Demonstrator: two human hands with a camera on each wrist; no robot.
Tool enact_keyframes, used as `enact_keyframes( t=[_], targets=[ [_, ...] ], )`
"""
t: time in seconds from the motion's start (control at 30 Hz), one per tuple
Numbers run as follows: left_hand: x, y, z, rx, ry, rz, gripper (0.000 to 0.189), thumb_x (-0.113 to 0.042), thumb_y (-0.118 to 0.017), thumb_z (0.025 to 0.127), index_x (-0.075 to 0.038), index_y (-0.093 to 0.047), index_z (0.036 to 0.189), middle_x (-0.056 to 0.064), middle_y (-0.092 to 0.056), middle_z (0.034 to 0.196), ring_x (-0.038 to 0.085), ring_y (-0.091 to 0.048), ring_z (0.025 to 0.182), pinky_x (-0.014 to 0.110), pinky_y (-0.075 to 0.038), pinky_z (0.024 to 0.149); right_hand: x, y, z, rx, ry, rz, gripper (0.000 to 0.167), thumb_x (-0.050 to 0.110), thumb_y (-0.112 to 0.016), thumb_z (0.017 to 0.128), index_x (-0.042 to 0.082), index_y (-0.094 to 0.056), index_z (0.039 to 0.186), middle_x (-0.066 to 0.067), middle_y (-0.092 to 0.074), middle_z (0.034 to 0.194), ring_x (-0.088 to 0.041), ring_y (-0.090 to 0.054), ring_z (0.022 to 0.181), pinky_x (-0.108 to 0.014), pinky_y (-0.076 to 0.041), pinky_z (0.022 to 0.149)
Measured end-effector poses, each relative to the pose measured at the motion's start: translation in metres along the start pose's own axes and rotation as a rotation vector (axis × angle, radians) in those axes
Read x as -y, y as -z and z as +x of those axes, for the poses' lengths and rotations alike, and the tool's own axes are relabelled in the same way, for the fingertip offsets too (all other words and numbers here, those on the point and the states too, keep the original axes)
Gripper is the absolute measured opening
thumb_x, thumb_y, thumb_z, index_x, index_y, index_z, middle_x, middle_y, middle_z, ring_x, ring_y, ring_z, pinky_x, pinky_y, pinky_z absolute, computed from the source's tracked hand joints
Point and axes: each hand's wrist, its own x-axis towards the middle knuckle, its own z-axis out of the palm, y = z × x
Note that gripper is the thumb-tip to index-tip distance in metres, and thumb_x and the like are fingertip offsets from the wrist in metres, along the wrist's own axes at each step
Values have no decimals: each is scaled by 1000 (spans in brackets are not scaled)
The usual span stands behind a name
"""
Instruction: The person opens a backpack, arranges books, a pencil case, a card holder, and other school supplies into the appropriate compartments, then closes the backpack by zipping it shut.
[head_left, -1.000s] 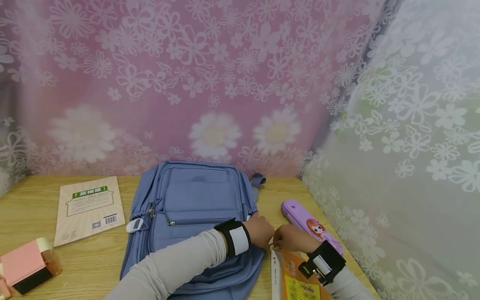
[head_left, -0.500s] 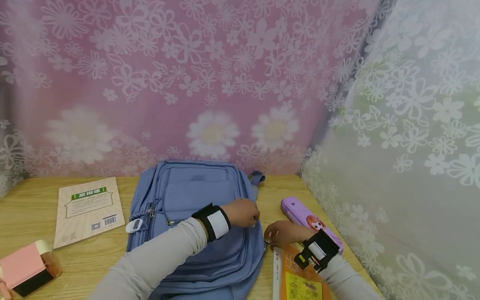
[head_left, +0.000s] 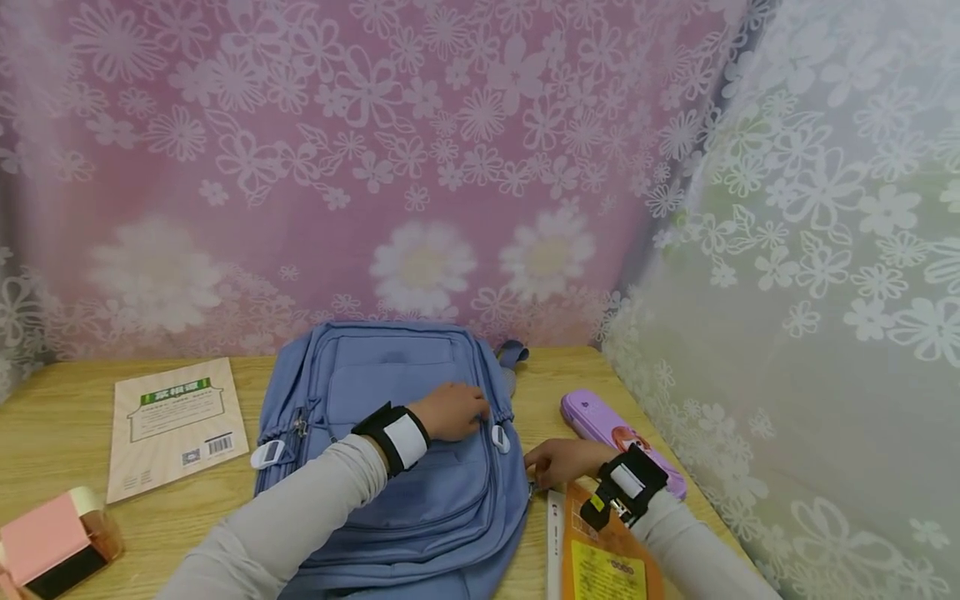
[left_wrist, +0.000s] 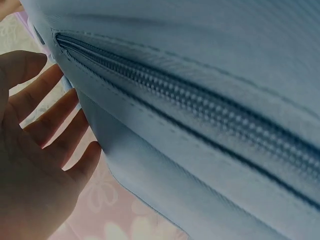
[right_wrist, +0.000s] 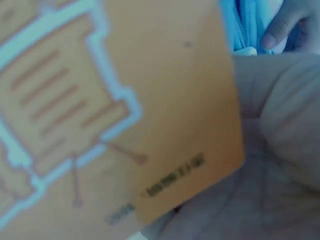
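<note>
- Right hand (head_left: 564,462) is curling at the bag's (head_left: 438,504) right edge; whether it is gripping the zip pull (head_left: 532,489), cannot tell.
- Left hand (head_left: 448,412) is touching the bag, straight fingers spreading.
- Bag is resting on table (head_left: 67,433), contents hidden.
- Case (head_left: 592,417) is lying right of the bag.

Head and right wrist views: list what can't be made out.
Head view: whatever the right hand may hold, covered by the hand itself.
Head view: the lower end of the backpack, cut off by the bottom edge.
Right wrist view: small print on the orange book, blurred.
</note>
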Motion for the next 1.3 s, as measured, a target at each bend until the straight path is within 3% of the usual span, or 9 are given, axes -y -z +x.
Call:
enact_keyframes(
  t=[0.13,0.23,0.33,0.57,0.73,0.9,1.0,1.1,1.3],
  targets=[
    [-1,0,-2,-17,15,22,17,-15,-56,92,-16,-67,104,3,-60,106,24,-57,102,41,-45,93,-3,-1,4,50,-51,96,20,-2,-59,85,10,-66,99,3,-46,66,-8,-39,58,-20,-32,55],
    [-1,-2,-2,-21,17,33,16,-15,-56,93,-16,-67,104,3,-60,106,23,-57,101,41,-45,92,-2,-3,4,56,-80,108,5,3,-62,84,6,-62,88,4,-44,65,-10,-38,59,-22,-32,56],
    [-1,-4,-1,-25,14,32,15,-16,-55,93,-16,-66,104,3,-60,107,23,-57,102,41,-45,93,0,-2,2,28,-95,61,6,7,-66,83,6,-60,84,3,-44,67,-9,-39,60,-22,-32,56],
    [-2,-6,1,-16,13,28,16,-15,-55,94,-14,-64,107,4,-58,106,22,-57,99,38,-45,92,9,5,-5,-8,-79,8,11,6,-67,82,6,-61,91,2,-53,74,-9,-46,64,-19,-38,56],
    [-6,0,0,-22,-1,16,14,-14,-56,93,-11,-64,103,6,-58,102,22,-56,91,37,-46,84,17,4,-11,-87,-28,-163,3,6,-60,87,8,-61,85,5,-55,73,-6,-46,61,-19,-37,56],
    [-11,0,4,-5,18,50,14,-20,-55,95,-15,-64,104,4,-56,100,20,-54,90,37,-45,85,31,-4,-17,-170,60,-409,16,17,-60,91,10,-64,76,10,-46,64,-1,-38,56,-18,-32,56],
    [-12,-5,7,-8,-28,70,18,-18,-53,95,-20,-64,110,2,-58,108,19,-55,99,38,-45,90,40,-8,-22,-183,101,-501,19,16,-59,91,9,-67,75,10,-48,63,1,-39,56,-17,-34,57],
    [-17,-10,10,11,-118,104,25,-15,-52,95,-25,-63,115,-3,-58,123,16,-53,115,39,-42,100,46,-14,-28,-216,111,-549,18,16,-59,91,11,-70,78,8,-54,66,1,-42,57,-16,-38,58],
    [-35,-11,10,83,-310,318,27,-19,-44,100,-28,-58,121,-11,-54,132,10,-47,127,40,-37,107,60,-32,-43,-260,68,-613,26,17,-53,95,10,-62,72,7,-41,60,-2,-36,53,-18,-31,55]
  ],
)
